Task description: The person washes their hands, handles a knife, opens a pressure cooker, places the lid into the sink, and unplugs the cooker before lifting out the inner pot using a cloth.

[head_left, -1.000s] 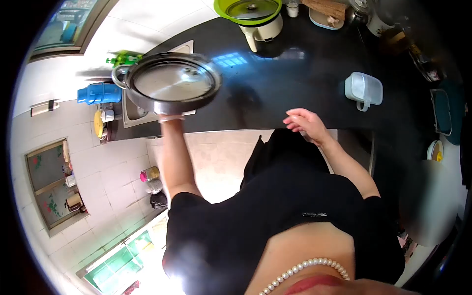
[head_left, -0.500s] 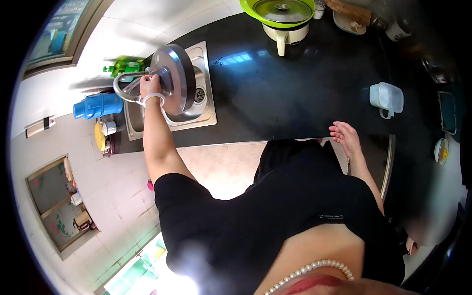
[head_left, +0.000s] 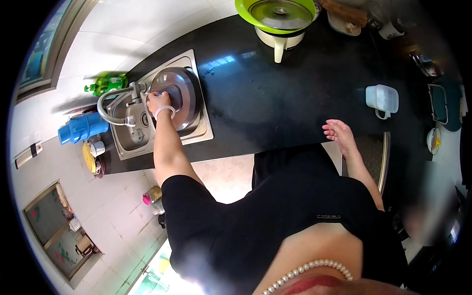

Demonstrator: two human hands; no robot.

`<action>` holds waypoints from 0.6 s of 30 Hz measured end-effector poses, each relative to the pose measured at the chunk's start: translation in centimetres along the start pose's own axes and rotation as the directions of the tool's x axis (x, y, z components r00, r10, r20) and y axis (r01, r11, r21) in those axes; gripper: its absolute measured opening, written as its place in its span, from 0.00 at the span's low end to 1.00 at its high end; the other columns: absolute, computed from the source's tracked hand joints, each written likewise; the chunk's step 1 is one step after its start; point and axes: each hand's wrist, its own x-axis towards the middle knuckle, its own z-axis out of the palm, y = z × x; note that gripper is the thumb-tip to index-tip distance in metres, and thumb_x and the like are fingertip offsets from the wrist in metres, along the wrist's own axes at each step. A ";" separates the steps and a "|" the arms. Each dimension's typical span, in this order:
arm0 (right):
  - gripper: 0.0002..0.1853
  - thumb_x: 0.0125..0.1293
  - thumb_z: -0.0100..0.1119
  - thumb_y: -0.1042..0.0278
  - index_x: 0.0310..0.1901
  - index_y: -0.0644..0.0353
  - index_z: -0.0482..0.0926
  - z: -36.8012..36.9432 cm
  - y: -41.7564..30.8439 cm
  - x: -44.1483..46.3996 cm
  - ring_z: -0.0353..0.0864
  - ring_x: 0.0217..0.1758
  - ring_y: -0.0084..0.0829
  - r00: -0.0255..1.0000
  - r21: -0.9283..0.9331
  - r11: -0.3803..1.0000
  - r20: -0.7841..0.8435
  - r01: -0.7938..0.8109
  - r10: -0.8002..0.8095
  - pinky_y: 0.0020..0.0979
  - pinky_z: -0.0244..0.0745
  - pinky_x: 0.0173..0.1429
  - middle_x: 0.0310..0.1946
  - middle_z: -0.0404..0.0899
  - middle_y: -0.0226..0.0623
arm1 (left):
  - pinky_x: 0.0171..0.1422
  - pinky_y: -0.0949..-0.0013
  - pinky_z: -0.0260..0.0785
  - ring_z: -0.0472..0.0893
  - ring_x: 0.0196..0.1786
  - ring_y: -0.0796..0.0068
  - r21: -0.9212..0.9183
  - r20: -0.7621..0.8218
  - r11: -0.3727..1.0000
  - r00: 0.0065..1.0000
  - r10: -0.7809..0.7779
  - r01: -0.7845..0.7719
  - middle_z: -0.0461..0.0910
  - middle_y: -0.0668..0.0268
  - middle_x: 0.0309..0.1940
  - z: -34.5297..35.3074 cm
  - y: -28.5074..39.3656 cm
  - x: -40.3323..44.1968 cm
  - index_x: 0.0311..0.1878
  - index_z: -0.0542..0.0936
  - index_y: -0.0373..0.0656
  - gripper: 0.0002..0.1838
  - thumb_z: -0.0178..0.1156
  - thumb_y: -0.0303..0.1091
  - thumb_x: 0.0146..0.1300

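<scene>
One smooth, round metal lid (head_left: 183, 101), broad face tilted up and leftward toward the curved faucet (head_left: 104, 109), sits at the right basin of a two-basin steel sink (head_left: 205, 129), grasped by the left hand (head_left: 158, 102), whose fingers hide the grip point. The right hand (head_left: 339, 133), loosely curled and holding nothing, hovers by the dark, glossy counter's (head_left: 275, 108) edge, near one translucent plastic container (head_left: 386, 99).

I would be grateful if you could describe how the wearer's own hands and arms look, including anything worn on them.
Both hands, left and right, are bare, without gloves. A pale, smooth, ring-shaped bangle circles the left wrist; none shows on the right. The arms emerge from short, plain black sleeves.
</scene>
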 end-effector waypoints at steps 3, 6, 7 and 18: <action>0.15 0.63 0.51 0.61 0.47 0.62 0.72 0.5 0.4 -0.1 0.74 0.35 0.20 0.999 -0.004 0.999 -0.001 -0.032 0.032 0.22 0.71 0.39 0.36 0.77 0.34 | 0.55 0.58 0.65 0.73 0.50 0.52 -0.033 0.038 0.999 0.999 0.017 -0.016 0.73 0.49 0.45 0.6 0.3 0.3 0.43 0.74 0.47 0.21 0.59 0.42 0.44; 0.15 0.63 0.51 0.61 0.47 0.61 0.72 1.0 0.6 0.2 0.74 0.35 0.20 0.998 -0.023 0.998 -0.005 -0.058 0.058 0.22 0.71 0.39 0.37 0.77 0.34 | 0.56 0.58 0.65 0.73 0.50 0.51 -0.054 0.074 0.999 0.997 0.008 -0.004 0.72 0.48 0.46 1.2 1.5 0.7 0.44 0.74 0.46 0.22 0.60 0.42 0.44; 0.15 0.63 0.51 0.61 0.47 0.61 0.72 1.2 0.5 0.2 0.74 0.35 0.20 0.998 -0.031 0.997 -0.014 -0.064 0.064 0.21 0.71 0.39 0.37 0.77 0.34 | 0.56 0.58 0.65 0.73 0.50 0.51 -0.052 0.042 0.999 0.999 0.016 -0.014 0.72 0.48 0.46 1.6 1.6 0.8 0.44 0.74 0.46 0.22 0.60 0.42 0.44; 0.14 0.62 0.52 0.61 0.45 0.60 0.73 1.2 0.6 0.9 0.75 0.34 0.20 0.998 -0.037 0.997 -0.033 -0.064 0.063 0.22 0.71 0.38 0.35 0.78 0.33 | 0.57 0.60 0.64 0.74 0.51 0.52 -0.075 -0.017 0.987 0.990 0.138 -0.139 0.76 0.49 0.46 2.7 0.9 2.9 0.47 0.75 0.37 0.32 0.59 0.54 0.44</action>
